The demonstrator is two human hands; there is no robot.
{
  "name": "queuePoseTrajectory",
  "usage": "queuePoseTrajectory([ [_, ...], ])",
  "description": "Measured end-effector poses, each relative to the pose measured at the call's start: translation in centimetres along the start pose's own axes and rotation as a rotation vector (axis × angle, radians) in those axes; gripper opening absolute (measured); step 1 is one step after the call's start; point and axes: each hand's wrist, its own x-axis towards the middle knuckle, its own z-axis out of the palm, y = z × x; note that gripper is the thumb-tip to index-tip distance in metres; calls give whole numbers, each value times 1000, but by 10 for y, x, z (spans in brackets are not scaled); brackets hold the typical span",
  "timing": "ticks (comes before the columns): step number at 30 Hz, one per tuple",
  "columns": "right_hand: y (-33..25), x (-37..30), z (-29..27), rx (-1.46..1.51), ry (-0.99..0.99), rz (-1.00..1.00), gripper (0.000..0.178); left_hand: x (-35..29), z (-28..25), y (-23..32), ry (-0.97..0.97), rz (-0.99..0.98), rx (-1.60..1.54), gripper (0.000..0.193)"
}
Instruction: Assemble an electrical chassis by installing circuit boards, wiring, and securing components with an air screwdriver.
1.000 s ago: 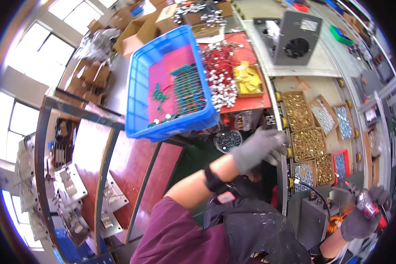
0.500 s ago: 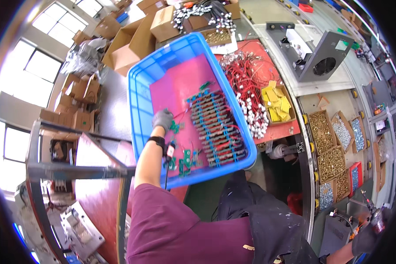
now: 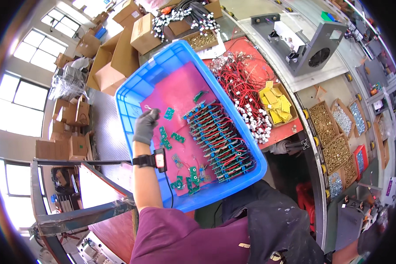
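While left hand point(image 3: 145, 127) pinches small pale-ended part point(image 3: 148, 107) over blue tote point(image 3: 233, 192), wired circuit boards point(image 3: 220, 141) stand in finished-looking row inside; loose green boards point(image 3: 164, 139) lie beside, apparently unwired. Right hand point(image 3: 369, 240) at dark edge near grey metal box point(image 3: 349, 225); can't tell grip.

Blue tub point(image 3: 220, 192), pink base point(image 3: 180, 90).
Loose green boards point(image 3: 164, 140) lie right of and below the left hand point(image 3: 146, 126); wired board row point(image 3: 220, 141) farther right.

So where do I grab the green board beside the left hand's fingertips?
Probably from above, by two opposite edges: the green board looks thin and flat on the pink surface, and walls of the blue bin surround it.
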Motion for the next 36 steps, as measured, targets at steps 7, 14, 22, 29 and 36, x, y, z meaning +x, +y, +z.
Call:
queuePoseTrajectory([
  [7, -5, -23, -3, 157, 198, 92, 27, -79, 147, 153, -309, 544, 282, 14],
  [14, -74, -48, -82, 130, 361, -250, 31, -220, 412, 229, -1458, 669, 310, 23],
  [22, -143, -124, -229, 105, 860, -427, 35, -498, 590, 208, -1843, 835, 350, 19],
  [29, -215, -137, -375, 43, 985, -496, 36, -734, 687, 166, -2199, 824, 629, 18],
  [36, -240, -127, -471, 92, 1016, -445, 16, -829, 736, 85, -2308, 894, 905, 27],
])
